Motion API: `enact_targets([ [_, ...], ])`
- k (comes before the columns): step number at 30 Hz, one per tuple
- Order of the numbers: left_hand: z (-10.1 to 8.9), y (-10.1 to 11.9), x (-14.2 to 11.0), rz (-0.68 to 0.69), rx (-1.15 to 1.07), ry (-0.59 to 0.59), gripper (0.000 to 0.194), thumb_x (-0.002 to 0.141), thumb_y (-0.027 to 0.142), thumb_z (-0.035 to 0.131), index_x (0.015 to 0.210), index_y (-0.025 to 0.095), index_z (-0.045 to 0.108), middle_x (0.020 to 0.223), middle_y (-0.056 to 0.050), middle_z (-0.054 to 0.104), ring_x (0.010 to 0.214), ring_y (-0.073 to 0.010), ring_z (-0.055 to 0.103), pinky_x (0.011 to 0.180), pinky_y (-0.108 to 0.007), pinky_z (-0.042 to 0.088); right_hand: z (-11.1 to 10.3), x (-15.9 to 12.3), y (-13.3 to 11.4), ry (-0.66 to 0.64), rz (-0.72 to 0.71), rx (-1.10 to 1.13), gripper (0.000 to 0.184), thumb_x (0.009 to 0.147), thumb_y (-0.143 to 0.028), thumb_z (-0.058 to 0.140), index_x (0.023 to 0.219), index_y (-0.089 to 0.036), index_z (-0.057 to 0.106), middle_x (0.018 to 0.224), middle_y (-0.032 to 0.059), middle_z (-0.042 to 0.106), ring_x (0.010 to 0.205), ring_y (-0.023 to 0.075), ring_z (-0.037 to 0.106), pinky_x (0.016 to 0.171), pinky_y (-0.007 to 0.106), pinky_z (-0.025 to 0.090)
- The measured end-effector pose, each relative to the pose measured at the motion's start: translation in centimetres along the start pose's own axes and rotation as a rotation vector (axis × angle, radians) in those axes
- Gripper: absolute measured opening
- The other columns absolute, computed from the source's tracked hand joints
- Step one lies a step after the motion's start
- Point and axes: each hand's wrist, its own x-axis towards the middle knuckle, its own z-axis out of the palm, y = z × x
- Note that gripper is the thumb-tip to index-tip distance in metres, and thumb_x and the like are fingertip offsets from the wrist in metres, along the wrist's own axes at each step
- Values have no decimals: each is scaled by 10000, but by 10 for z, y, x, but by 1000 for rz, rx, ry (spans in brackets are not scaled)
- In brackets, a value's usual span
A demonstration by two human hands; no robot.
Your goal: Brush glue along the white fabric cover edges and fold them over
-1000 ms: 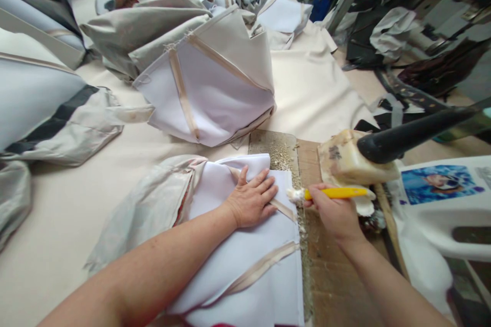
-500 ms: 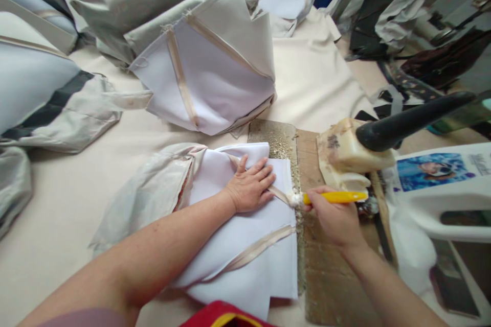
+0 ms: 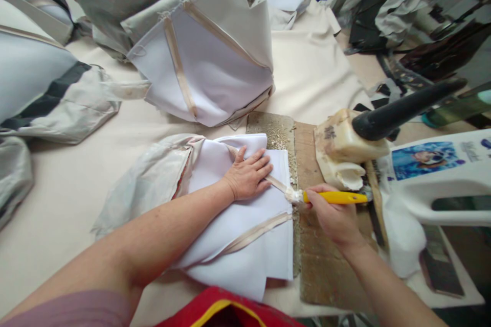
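My left hand (image 3: 248,176) lies flat, fingers spread, pressing a white fabric piece (image 3: 245,230) with beige seam strips onto the table. My right hand (image 3: 333,214) is closed round a yellow-handled brush (image 3: 332,197). The brush's white, glue-laden tip (image 3: 296,195) touches the fabric's right edge where a beige strip ends. That edge rests along a glue-crusted cardboard board (image 3: 326,260).
A glue-smeared jug (image 3: 343,143) with a black handle (image 3: 406,106) stands behind the brush. A white plastic chair (image 3: 441,179) is at right. Stitched white and grey fabric pieces (image 3: 207,56) are piled across the back and left. Dark scraps clutter the far right.
The brush tip has slid down along the fabric's right edge toward me. My left hand stays pressed on the fabric. The view has tilted down a little.
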Motion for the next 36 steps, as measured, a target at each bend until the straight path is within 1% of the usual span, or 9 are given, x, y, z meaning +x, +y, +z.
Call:
enact_targets([
  [5, 1, 0, 0, 2, -4, 4, 450, 914, 461, 373, 1233, 198, 553, 1323, -71, 525, 1330, -230, 327, 1087, -494, -158, 4, -3, -1, 47, -124, -72, 194, 799, -342, 535, 719, -184, 616, 624, 3, 614, 611, 165, 581, 619, 274, 453],
  [12, 1, 2, 0, -6, -8, 19, 434, 908, 453, 391, 1211, 202, 573, 1307, -67, 540, 1320, -230, 345, 1096, -490, -137, -9, -48, 12, -107, -110, -164, 240, 820, -358, 517, 662, -201, 605, 573, -9, 592, 564, 156, 565, 547, 259, 426],
  [14, 1, 2, 1, -5, -8, 22, 431, 906, 452, 396, 1210, 204, 573, 1306, -65, 542, 1317, -228, 349, 1098, -489, -130, -9, -44, 13, -106, -100, -162, 235, 821, -362, 521, 672, -202, 606, 583, -10, 592, 568, 156, 566, 551, 259, 430],
  [20, 1, 3, 0, -7, -4, 10, 441, 903, 453, 399, 1223, 199, 564, 1319, -85, 527, 1317, -241, 350, 1093, -520, -93, 6, -10, 10, 96, -212, -97, 192, 816, -330, 516, 738, -183, 610, 645, 12, 622, 631, 175, 595, 639, 288, 457],
  [25, 6, 1, 0, -5, -18, -18, 451, 901, 445, 401, 1244, 190, 546, 1334, -98, 510, 1321, -251, 340, 1092, -539, -57, -6, -68, 3, -78, -252, -187, 221, 833, -293, 510, 663, -191, 607, 568, -10, 590, 546, 146, 565, 567, 262, 429],
  [27, 4, 0, 4, -7, -16, -46, 441, 898, 436, 415, 1245, 194, 542, 1339, -91, 506, 1327, -251, 328, 1085, -554, -70, -13, -83, 2, -82, -263, -190, 223, 836, -300, 522, 663, -193, 613, 588, -3, 607, 558, 146, 574, 569, 258, 436],
  [29, -6, 5, 9, -20, 5, -90, 421, 885, 413, 448, 1232, 196, 546, 1343, -91, 502, 1333, -260, 312, 1071, -580, -87, -14, -80, 4, -24, -248, -173, 202, 834, -319, 539, 702, -194, 626, 631, 9, 627, 593, 156, 588, 588, 263, 450],
  [32, -39, 32, 5, -68, 53, -147, 415, 862, 351, 493, 1244, 195, 528, 1386, -105, 448, 1344, -287, 280, 1055, -620, -68, -9, -60, 6, 56, -234, -140, 188, 830, -332, 540, 743, -191, 629, 664, 20, 634, 626, 171, 598, 610, 280, 461],
  [36, -89, 89, -42, 38, -68, -378, 415, 837, 468, 505, 1170, 229, 571, 1296, -81, 539, 1277, -296, 382, 1056, -632, 84, -5, -72, 7, -13, -290, -142, 191, 829, -285, 523, 690, -190, 613, 616, 11, 622, 589, 161, 594, 580, 272, 449],
])
